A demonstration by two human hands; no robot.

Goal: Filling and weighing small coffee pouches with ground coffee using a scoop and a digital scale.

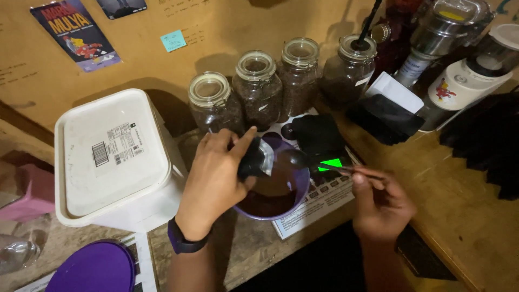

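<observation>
Head cam looked down at 2 bare hands over a wooden counter (459,216). Left hand (216,178) sat at about 9 o'clock of a purple bowl (300,196), its grip closed on a small dark pouch (254,160) w/ a shiny inside, tipped over the bowl. A dark band (181,243) was on that wrist. Right hand (381,208) was at 3 o'clock of the bowl, its grip closed on the thin handle of a spoon (294,158); the spoon's round end was up by the pouch mouth. The bowl held dark brown stuff and stood on a printed sheet (319,208), near the counter's front edge.

At 12 o'clock of the bowl stood 4 glass jars (258,96) in a row, lids shut, all w/ dark stuff inside. At 9 o'clock, just beside the left hand, was a big white tub (108,157) w/ a flat lid. At 7 o'clock lay a purple lid (92,270). At 1 o'clock was a black scale (320,138) w/ a green lit screen; a black bag (386,119) lay past it. At 2 o'clock, far back, stood a grinder (476,70).
</observation>
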